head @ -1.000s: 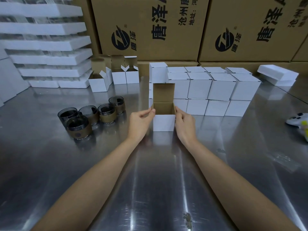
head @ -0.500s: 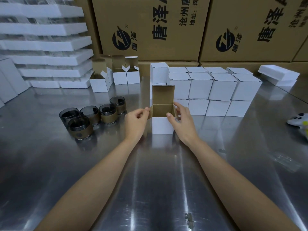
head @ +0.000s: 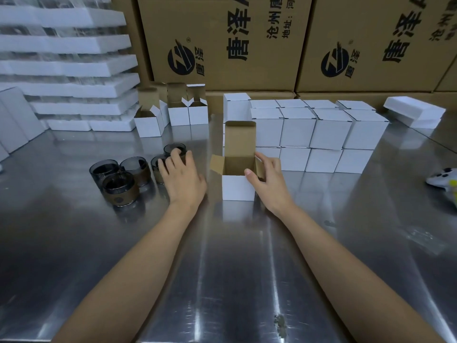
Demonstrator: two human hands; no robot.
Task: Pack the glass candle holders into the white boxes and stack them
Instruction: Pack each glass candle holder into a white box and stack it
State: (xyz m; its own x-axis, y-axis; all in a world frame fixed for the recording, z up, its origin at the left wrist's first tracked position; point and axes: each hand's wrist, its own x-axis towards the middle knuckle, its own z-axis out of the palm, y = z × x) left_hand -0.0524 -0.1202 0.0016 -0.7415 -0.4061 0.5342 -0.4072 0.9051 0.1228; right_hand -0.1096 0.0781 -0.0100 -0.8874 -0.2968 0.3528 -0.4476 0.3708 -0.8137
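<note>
Left hand (head: 183,179) has quit the open box (head: 238,188), fingers spread loose over a candle holder (head: 173,147); right hand (head: 270,180) pinches the box rim, steadying it for filling.

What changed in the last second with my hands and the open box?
The left hand let go of the box and moved left onto the candle holders. The right hand still holds the box's right side. The box and the stacked boxes stayed put.

Candle holder (head: 154,173): mostly hidden behind left hand (head: 183,177); grip unclear.
Cartons (head: 222,45): cut by top edge.
White object (head: 442,178): cut by right edge.
Foam trays (head: 61,68): blurred.
</note>
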